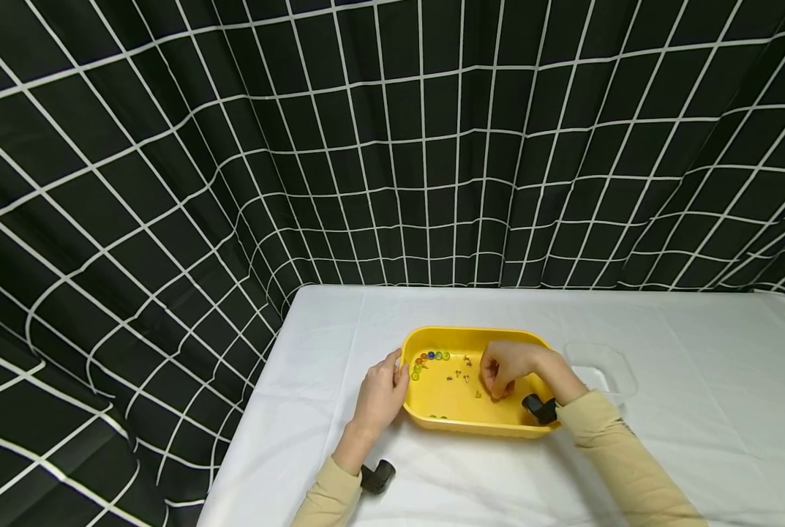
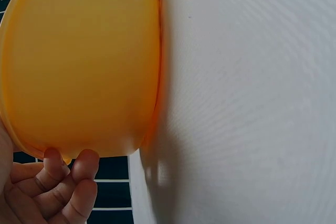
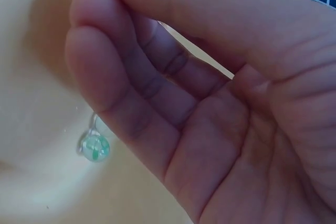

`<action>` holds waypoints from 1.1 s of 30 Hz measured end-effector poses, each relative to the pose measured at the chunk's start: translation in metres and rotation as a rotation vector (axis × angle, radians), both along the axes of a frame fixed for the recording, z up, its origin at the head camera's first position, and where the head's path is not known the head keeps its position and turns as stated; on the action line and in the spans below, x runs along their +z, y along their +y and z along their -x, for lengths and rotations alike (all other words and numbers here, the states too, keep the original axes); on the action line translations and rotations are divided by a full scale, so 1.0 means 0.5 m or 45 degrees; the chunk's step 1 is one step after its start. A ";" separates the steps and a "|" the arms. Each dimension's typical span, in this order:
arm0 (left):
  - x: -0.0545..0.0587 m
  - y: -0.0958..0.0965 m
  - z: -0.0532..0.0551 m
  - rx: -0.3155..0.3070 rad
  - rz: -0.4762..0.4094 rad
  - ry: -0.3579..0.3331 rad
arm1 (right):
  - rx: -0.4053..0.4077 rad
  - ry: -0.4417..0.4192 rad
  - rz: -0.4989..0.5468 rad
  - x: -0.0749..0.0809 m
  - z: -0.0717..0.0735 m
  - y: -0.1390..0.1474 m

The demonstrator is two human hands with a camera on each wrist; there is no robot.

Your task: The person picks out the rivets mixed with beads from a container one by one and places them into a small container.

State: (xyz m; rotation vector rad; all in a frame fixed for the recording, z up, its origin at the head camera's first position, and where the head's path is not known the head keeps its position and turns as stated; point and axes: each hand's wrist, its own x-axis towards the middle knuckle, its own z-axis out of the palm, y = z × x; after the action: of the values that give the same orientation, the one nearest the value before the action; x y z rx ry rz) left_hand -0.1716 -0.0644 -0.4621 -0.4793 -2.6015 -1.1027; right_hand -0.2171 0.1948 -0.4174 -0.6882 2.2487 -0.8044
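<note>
Two tan sleeves reach in from the near side: the left sleeve point(image 1: 329, 492) and the right sleeve point(image 1: 619, 450). A small black device sits at each wrist, the left device point(image 1: 377, 477) over the cloth and the right device point(image 1: 539, 409) over the tub's near right corner. The left hand point(image 1: 380, 395) holds the left end of a yellow tub point(image 1: 478, 429); the left wrist view shows its fingers point(image 2: 85, 165) bent against the tub's wall. The right hand point(image 1: 512, 363) is inside the tub, toward its right end, thumb and fingers bent together and pointing down. A sliver of something small shows at those fingertips in the right wrist view, but whether they grip it I cannot tell.

The tub stands on a bench point(image 1: 326, 344) covered in white cloth, nearer the bench's left edge than its right. Against the tub's near wall, green marbles point(image 1: 438, 417) just show. Small gold-coloured pins point(image 1: 459, 374) lie scattered on the tub's floor, left of the right hand. Along the tub's far left corner runs a curved row of glassy marbles point(image 1: 432, 356) in yellow-green, orange and blue. Just beside the tub's right end is a clear plastic container point(image 1: 599, 357). Beyond the bench's far edge hangs a black curtain point(image 1: 441, 161) with a white grid.
</note>
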 end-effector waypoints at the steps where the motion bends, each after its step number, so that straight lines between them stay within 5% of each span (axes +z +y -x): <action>1: 0.000 0.000 0.000 -0.001 -0.001 -0.005 | 0.009 0.009 0.006 0.002 0.000 0.002; 33: 0.000 0.000 -0.002 0.006 -0.002 -0.001 | -0.095 0.187 0.054 0.045 -0.007 0.036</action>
State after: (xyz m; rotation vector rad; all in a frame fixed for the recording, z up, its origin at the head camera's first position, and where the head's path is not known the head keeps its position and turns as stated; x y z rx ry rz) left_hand -0.1704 -0.0645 -0.4623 -0.4723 -2.6008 -1.1036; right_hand -0.2135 0.2128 -0.3951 -0.7071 2.4075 -0.8644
